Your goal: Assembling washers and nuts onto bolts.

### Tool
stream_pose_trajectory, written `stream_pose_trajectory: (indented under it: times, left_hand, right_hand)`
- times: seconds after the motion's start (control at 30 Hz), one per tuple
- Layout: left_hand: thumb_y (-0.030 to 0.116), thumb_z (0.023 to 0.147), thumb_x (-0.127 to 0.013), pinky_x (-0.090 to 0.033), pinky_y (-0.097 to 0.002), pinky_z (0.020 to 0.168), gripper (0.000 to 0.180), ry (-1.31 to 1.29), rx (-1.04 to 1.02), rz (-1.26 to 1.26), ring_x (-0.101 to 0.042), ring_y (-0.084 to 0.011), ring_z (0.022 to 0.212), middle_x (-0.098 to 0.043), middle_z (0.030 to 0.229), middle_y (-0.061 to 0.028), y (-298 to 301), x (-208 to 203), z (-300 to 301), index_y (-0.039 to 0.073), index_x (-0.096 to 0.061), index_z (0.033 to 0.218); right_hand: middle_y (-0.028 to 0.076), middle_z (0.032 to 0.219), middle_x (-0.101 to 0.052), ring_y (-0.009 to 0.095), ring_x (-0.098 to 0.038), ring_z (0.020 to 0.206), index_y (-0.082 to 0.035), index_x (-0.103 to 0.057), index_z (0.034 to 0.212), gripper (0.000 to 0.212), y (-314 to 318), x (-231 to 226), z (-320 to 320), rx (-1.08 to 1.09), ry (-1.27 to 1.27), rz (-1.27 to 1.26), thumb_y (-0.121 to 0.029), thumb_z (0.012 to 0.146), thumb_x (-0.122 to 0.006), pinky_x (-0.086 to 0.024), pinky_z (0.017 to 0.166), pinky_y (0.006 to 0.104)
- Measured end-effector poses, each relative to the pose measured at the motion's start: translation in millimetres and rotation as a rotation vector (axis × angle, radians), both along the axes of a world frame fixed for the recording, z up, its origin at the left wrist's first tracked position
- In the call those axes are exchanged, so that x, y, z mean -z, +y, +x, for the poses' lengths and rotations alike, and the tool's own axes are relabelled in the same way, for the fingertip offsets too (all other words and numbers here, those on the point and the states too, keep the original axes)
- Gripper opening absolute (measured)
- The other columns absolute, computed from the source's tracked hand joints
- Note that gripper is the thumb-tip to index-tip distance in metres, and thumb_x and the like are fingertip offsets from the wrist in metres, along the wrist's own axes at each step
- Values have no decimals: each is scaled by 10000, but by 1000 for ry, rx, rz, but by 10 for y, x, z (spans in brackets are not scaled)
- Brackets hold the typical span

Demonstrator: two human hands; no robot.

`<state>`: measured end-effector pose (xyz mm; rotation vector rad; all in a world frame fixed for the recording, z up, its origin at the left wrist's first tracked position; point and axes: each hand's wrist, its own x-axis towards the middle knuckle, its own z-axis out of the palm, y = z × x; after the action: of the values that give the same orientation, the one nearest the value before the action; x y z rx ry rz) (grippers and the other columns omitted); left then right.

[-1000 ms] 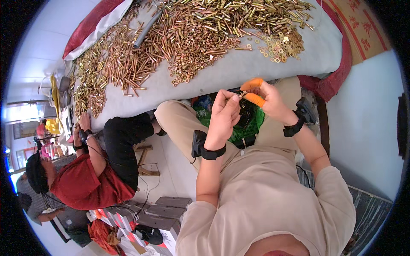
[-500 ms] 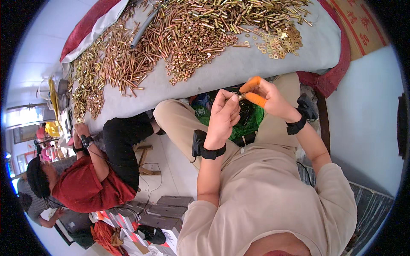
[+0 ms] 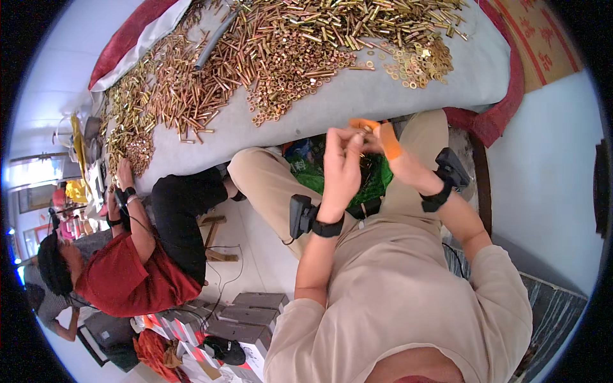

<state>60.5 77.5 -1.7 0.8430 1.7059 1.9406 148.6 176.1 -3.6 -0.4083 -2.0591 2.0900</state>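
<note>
My left hand (image 3: 341,167) is closed in a pinch on a small metal fastener (image 3: 366,130), held over my lap near the table edge. My right hand (image 3: 403,159), with orange covers on its thumb and a finger, closes round the same piece from the other side. Motion blurs the fingertips, and the fastener's exact shape is mostly hidden. Below the hands lies a green plastic bag (image 3: 377,180) between my knees. On the table ahead are heaps of brass-coloured metal tubes (image 3: 300,38), nuts (image 3: 274,102) and flat washers (image 3: 418,64).
The grey-covered table (image 3: 357,92) has red cloth (image 3: 495,121) along its edge. A grey rod (image 3: 214,45) lies among the tubes. To the left, a co-worker in a red shirt (image 3: 140,274) reaches to the table. Stacked boxes (image 3: 242,329) and a cable are on the floor.
Both hands have drawn closer together, and my right hand has turned so its fingers overlap the left fingertips. The co-worker's hand has moved up toward the nuts.
</note>
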Motion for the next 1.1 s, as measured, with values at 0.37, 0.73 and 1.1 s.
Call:
stream_pose_trajectory:
  times: [0.37, 0.73, 1.1]
  left_hand:
    - [111, 914, -459, -389, -209, 617, 92, -57, -43, -26, -433, -63, 667, -490, 754, 1, -67, -36, 61, 28, -447, 877]
    - [181, 912, -487, -226, -175, 408, 128, -607, 292, -13, -272, -16, 475, -345, 603, 54, -237, -110, -204, 79, -432, 858]
    - [195, 903, -486, -402, -298, 628, 201, 446, 402, -285, -464, -219, 688, -439, 737, -98, 5, 70, -440, -4, -504, 883]
  right_hand:
    - [40, 1450, -150, 196, -157, 1335, -190, -43, 1420, 565, -122, -252, 187, -125, -53, -722, -433, 949, -240, -193, 1033, 449]
    - [159, 887, -518, 342, -505, 853, -5, -494, 906, 170, 92, -202, -86, 108, 183, 755, -110, 790, -561, -408, 739, 392]
    - [-4, 539, -454, 71, -404, 442, -68, -454, 623, 377, 374, 10, 33, -189, -364, -346, -255, 943, -381, -299, 413, 229]
